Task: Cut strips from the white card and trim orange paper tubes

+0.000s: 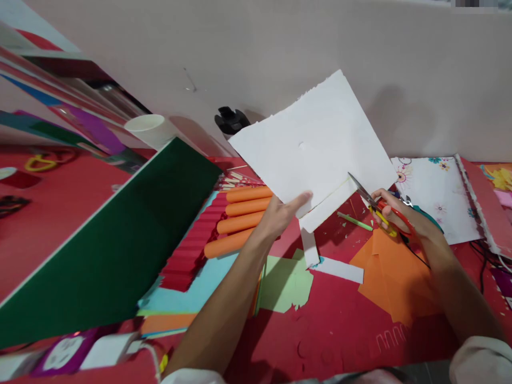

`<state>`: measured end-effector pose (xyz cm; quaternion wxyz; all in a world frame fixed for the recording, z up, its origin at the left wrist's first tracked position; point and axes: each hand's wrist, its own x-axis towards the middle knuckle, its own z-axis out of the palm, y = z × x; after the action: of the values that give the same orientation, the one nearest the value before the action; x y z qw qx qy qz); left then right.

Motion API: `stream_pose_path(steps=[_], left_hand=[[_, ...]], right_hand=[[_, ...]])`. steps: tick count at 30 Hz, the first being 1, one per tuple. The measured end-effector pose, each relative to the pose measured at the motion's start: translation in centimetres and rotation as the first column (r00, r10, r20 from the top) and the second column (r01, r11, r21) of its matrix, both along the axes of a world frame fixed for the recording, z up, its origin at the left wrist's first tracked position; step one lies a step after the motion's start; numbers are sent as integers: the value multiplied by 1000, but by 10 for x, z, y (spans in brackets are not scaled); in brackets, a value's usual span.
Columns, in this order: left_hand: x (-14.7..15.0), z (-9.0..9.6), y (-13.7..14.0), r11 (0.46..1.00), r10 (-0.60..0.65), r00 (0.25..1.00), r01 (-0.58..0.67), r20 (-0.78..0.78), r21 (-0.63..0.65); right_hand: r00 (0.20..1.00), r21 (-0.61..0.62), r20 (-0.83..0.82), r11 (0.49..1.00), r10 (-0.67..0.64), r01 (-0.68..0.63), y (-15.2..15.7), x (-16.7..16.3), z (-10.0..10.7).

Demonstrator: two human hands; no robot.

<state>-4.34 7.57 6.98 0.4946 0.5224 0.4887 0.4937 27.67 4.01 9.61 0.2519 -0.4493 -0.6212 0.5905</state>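
My left hand (286, 213) grips a white sheet of card (308, 133) by its lower edge, thumb on top, holding it tilted above the table. In my right hand (394, 210) is a pair of scissors (370, 200) with red and yellow handles. Its blades lie at the card's lower edge, where a strip (330, 205) is partly cut and hangs off the sheet. Below the card lie two cut white strips, one (338, 269) flat on the table and another (309, 246) meeting it at an angle.
Orange paper rolls (240, 225) and red corrugated paper (196, 240) lie left of my hand, beside a dark green board (116, 240). Green paper (286, 282) and orange paper (396, 272) cover parts of the red table. A power strip (68, 352) sits front left.
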Motion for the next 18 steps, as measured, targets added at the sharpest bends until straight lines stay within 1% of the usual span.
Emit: stream_pose_path(steps=[2, 5, 8, 12, 13, 15, 18], left_hand=[[-2, -7, 3, 1000, 9, 999, -9, 47, -1], [-2, -14, 6, 1000, 13, 998, -13, 69, 0], [1, -12, 4, 1000, 5, 999, -5, 40, -4], [7, 0, -2, 999, 16, 999, -13, -49, 52], [7, 3, -3, 998, 17, 997, -13, -69, 69], [5, 7, -4, 997, 17, 997, -11, -76, 75], [-2, 4, -1, 1000, -9, 1000, 9, -14, 15]], right_hand=[[999, 11, -41, 1000, -2, 3, 2, 1, -3], [999, 14, -16, 999, -32, 32, 0, 0, 0], [993, 49, 108, 998, -48, 43, -6, -5, 11], [941, 164, 328, 986, -78, 24, -11, -12, 29], [933, 187, 349, 982, -89, 23, -11, -13, 30], [951, 190, 301, 982, -75, 17, -9, -12, 28], [991, 102, 134, 995, -16, 2, -4, -4, 15]])
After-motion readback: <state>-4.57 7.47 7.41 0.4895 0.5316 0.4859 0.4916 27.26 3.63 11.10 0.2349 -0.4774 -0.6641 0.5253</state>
